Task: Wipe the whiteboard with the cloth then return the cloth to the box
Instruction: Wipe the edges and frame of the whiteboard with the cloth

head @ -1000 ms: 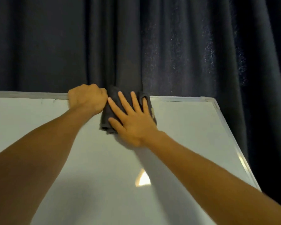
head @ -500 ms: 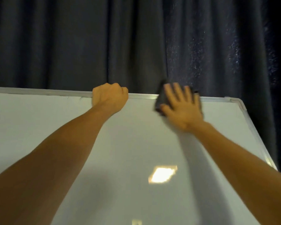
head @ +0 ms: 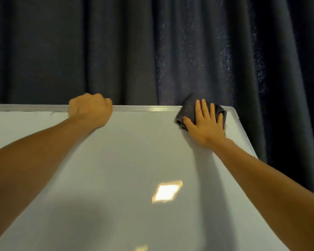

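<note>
A white whiteboard (head: 134, 156) with a grey metal frame fills the lower part of the view. My left hand (head: 91, 108) is curled over its top edge, gripping the frame. My right hand (head: 205, 124) lies flat, fingers spread, pressing a dark grey folded cloth (head: 188, 109) against the board at its top right corner. The cloth sticks out above and to the left of my fingers and overlaps the frame. No box is in view.
A dark blue pleated curtain (head: 152, 51) hangs right behind the board and past its right edge. A ceiling light reflection (head: 166, 192) shows on the board's lower middle. Faint marks sit near the top left frame (head: 43, 112).
My right hand has slid the cloth rightward along the top edge, from beside my left hand to the top right corner. My left hand has kept its grip on the frame.
</note>
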`<state>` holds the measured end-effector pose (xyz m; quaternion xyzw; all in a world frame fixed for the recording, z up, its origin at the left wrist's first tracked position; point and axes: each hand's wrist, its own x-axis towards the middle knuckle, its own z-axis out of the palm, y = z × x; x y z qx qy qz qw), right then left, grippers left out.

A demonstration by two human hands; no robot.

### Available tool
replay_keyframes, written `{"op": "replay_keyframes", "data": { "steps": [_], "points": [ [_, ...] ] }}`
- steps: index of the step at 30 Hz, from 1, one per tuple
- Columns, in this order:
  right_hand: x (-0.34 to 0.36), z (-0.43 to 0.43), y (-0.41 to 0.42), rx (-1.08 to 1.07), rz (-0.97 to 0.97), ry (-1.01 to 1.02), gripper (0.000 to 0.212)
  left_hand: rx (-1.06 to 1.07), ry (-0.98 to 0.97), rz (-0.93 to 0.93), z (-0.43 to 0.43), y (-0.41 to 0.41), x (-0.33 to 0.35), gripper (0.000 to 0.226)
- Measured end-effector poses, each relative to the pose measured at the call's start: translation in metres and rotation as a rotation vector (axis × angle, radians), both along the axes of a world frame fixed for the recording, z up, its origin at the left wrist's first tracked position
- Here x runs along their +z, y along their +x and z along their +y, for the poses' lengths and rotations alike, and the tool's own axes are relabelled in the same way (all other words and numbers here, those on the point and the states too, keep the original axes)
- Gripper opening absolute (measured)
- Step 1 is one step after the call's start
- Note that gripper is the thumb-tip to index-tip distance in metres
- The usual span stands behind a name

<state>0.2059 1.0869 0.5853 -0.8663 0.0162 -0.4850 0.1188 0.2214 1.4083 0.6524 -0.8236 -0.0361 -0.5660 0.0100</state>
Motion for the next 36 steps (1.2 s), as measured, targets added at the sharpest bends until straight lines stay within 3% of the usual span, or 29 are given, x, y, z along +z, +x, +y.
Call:
{"op": "replay_keyframes", "data": {
  "steps": [3,8,11,13,16,17,19,22,24,26,29,31,35,36],
  "points": [
    [-0.005,-0.001,-0.003,0.009,0.030,0.071,0.084,0.000,0.036,0.058,-0.018,0.004,0.012,0.037],
    [-0.041,0.069,-0.009,0.263,-0.131,-0.458,0.081,-0.269,0.053,0.233,-0.080,0.016,0.039,0.045],
    [-0.039,0.032,-0.014,0.292,-0.190,-0.721,0.074,-0.364,0.034,0.323,-0.111,0.019,0.045,0.050],
    [-0.029,-0.031,-0.014,0.132,-0.154,-0.503,0.068,-0.304,0.018,0.326,-0.112,0.020,0.042,0.054],
    [-0.027,-0.111,-0.019,-0.147,0.029,0.099,0.069,-0.181,0.049,0.319,-0.119,0.016,0.032,0.055],
    [-0.030,-0.114,-0.017,-0.177,0.044,0.152,0.069,-0.181,0.065,0.309,-0.131,0.014,0.031,0.053],
    [-0.041,-0.084,-0.008,-0.105,-0.013,0.032,0.067,-0.216,0.110,0.294,-0.167,0.008,0.030,0.048],
    [-0.061,-0.019,0.000,0.196,-0.164,-0.446,0.068,-0.325,0.144,0.322,-0.230,0.003,0.028,0.052],
    [-0.061,-0.014,-0.008,0.279,-0.209,-0.633,0.068,-0.384,0.133,0.342,-0.255,0.007,0.027,0.058],
    [-0.044,-0.056,-0.008,0.177,-0.276,-0.554,0.065,-0.366,0.128,0.301,-0.264,0.014,0.024,0.063],
    [-0.025,-0.135,-0.016,-0.045,-0.059,0.027,0.064,-0.257,0.200,0.140,-0.260,0.027,0.015,0.070],
    [-0.037,-0.137,-0.009,-0.072,-0.027,0.202,0.069,-0.215,0.198,0.113,-0.267,0.028,0.015,0.072],
    [-0.121,-0.081,-0.017,0.177,-0.142,-0.305,0.072,-0.196,0.154,0.159,-0.289,0.028,0.013,0.072],
    [-0.130,-0.093,-0.024,0.160,-0.116,-0.322,0.072,-0.190,0.151,0.172,-0.295,0.032,0.009,0.073]
  ]
}}
